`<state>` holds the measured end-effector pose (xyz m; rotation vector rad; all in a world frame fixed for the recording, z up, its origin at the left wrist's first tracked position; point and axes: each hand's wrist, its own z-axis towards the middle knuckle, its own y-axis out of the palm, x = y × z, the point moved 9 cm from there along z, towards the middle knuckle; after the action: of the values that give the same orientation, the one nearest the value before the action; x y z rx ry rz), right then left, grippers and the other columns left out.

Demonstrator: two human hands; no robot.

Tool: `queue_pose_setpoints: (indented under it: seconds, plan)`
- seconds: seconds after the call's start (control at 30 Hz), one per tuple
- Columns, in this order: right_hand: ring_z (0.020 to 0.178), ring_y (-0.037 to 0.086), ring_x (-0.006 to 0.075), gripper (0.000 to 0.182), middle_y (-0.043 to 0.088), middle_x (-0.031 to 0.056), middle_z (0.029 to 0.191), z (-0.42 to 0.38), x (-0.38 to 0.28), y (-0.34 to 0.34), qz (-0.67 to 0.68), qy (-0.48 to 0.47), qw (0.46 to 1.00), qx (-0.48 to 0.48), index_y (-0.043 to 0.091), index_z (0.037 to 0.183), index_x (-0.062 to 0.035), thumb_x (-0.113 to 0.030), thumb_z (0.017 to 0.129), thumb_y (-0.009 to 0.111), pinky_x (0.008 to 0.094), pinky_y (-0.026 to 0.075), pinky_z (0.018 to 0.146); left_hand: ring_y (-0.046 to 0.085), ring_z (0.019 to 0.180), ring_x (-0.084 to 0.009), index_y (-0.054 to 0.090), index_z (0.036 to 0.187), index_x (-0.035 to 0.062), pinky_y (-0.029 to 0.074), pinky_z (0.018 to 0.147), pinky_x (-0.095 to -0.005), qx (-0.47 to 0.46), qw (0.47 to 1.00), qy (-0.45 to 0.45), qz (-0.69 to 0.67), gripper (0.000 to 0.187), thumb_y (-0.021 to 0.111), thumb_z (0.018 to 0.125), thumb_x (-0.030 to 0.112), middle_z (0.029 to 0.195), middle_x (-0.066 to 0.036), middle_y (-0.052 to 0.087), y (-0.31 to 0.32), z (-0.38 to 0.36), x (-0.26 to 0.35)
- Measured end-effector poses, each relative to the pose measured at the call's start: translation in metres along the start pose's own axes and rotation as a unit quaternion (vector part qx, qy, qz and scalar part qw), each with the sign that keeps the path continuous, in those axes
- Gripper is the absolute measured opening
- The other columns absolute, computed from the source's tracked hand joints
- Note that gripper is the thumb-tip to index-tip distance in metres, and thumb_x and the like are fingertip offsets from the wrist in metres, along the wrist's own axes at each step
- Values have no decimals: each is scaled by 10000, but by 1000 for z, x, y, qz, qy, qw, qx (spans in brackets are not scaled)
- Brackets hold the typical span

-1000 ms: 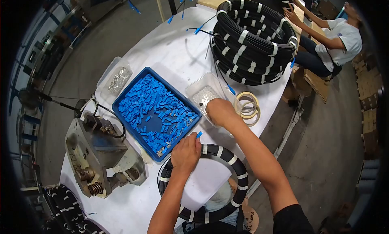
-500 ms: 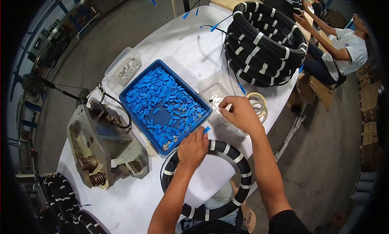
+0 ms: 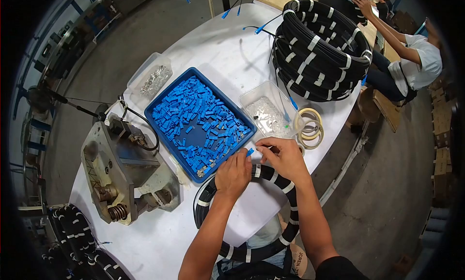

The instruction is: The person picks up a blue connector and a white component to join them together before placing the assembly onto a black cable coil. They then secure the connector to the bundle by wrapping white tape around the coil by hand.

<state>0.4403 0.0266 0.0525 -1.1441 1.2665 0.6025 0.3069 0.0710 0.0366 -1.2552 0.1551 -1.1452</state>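
My left hand (image 3: 233,172) is closed on a small blue connector (image 3: 250,152) at the lower right corner of the blue tray (image 3: 248,136). Facing it, my right hand (image 3: 282,156) has thumb and index finger pinched beside the connector; anything between those fingertips is too small to name. Many blue connector pieces (image 3: 181,110) fill the tray. Above my right hand, a clear plastic box (image 3: 246,97) holds small whitish parts. A black cable coil (image 3: 206,197) banded with white tape lies under my forearms.
Tall stacked black coils (image 3: 310,57) stand at the upper right, with tape rolls (image 3: 312,130) below them. A metal press (image 3: 116,168) occupies the left. A bag of small metal parts (image 3: 156,79) lies behind the tray. Another person (image 3: 419,57) sits at the far right.
My right hand has moved down and left, from the clear box to beside the blue connector. My left hand still holds the connector. The other person's hands have moved up.
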Motion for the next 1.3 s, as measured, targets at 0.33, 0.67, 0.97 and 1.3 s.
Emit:
queue_pose_setpoints:
  seconds: [0.33, 0.67, 0.97, 1.3]
  plan:
    - [752, 733, 199, 160, 728, 160, 849, 4, -6, 3, -2, -30, 1000, -7, 696, 1002, 55, -9, 884, 611, 283, 565, 660, 643, 718, -237, 585, 1051, 46, 511, 634, -351, -8, 999, 8, 47, 184, 527, 965, 199, 814, -71, 638, 2, -1, 1]
    - [735, 729, 199, 154, 722, 158, 798, 9, -3, 7, -37, -20, 999, -19, 702, 989, 37, 1, 879, 601, 293, 554, 664, 644, 713, -231, 596, 1088, 49, 520, 628, -356, -9, 999, 10, 46, 202, 557, 953, 193, 808, -74, 656, 5, -3, -3]
    - [698, 713, 175, 166, 728, 139, 819, 10, 11, 13, -8, 14, 999, -33, 708, 1017, 27, -8, 886, 614, 270, 550, 666, 642, 673, -294, 590, 1118, 44, 517, 620, -403, -34, 999, -16, 38, 219, 552, 957, 189, 762, -133, 654, 8, -4, -6]
    - [828, 682, 124, 299, 723, 123, 920, -15, 41, 35, 203, -13, 965, 166, 665, 1149, 22, -49, 861, 702, 266, 554, 763, 643, 648, -355, 563, 1111, 20, 511, 576, -437, 6, 1000, -21, 23, 212, 507, 981, 177, 767, -177, 660, 8, -4, -11]
